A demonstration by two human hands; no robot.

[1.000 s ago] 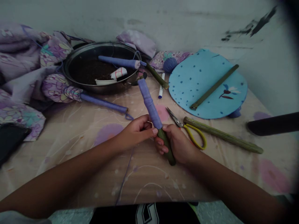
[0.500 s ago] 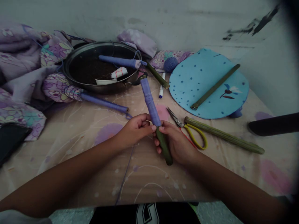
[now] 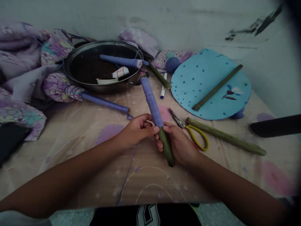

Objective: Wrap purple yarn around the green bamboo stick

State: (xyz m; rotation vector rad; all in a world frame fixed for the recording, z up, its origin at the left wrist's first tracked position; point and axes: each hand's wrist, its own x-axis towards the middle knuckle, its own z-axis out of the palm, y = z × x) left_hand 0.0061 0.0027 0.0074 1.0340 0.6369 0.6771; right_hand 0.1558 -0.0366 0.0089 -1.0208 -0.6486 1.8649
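Fingers of my left hand (image 3: 137,131) and right hand (image 3: 179,143) close around a bamboo stick (image 3: 167,149), purple yarn (image 3: 150,103) covering its upper part, the green lower end apparently still bare.

Between the right hand (image 3: 178,144) and the right edge of the surface (image 3: 70,169), yellow-handled scissors (image 3: 181,123) and a green bamboo rod (image 3: 225,136) stand in the way, while only a thin purple thread (image 3: 127,175) crosses toward the near edge.

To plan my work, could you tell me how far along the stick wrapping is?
Done-looking: the lilac-wrapped stick across the metal pan and another on the tablecloth. In hand: a third stick, wrapped down to its green end, held by the left hand and right hand. Remaining: two bare green sticks, one on the blue mat, one beside the scissors.
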